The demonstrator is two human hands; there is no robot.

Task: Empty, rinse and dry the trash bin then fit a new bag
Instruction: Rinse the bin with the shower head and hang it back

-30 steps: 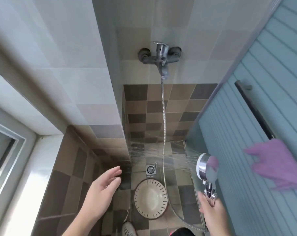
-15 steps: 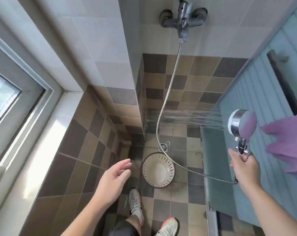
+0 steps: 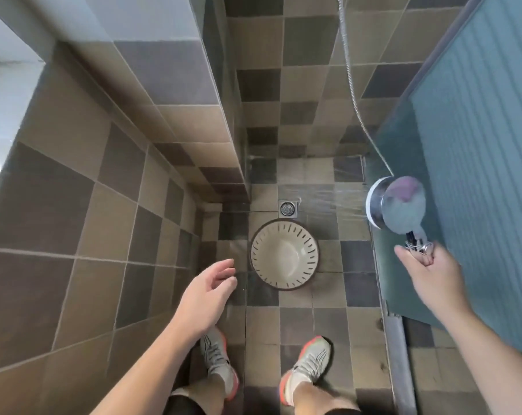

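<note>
Round cream plastic trash bin with slotted rim and dark base (image 3: pixel 284 254) stands upright on the brown checkered tile floor (image 3: pixel 295 322), mouth facing up, just below the square metal floor drain (image 3: pixel 288 209). Bin looks empty; rinse step likely underway. Right hand (image 3: pixel 431 275) grips the handle of the chrome round shower head (image 3: pixel 395 206), fingers curled round it. Spray shoots sideways to the left, passing over the drain, not into the bin. Left hand (image 3: pixel 207 292) is spread and relaxed, holding nothing, just left of the bin and nearer to it. Bin lies ahead, between both hands, lower left of the shower head. Next move probably needs the head tilted down and left into the bin mouth.
</note>
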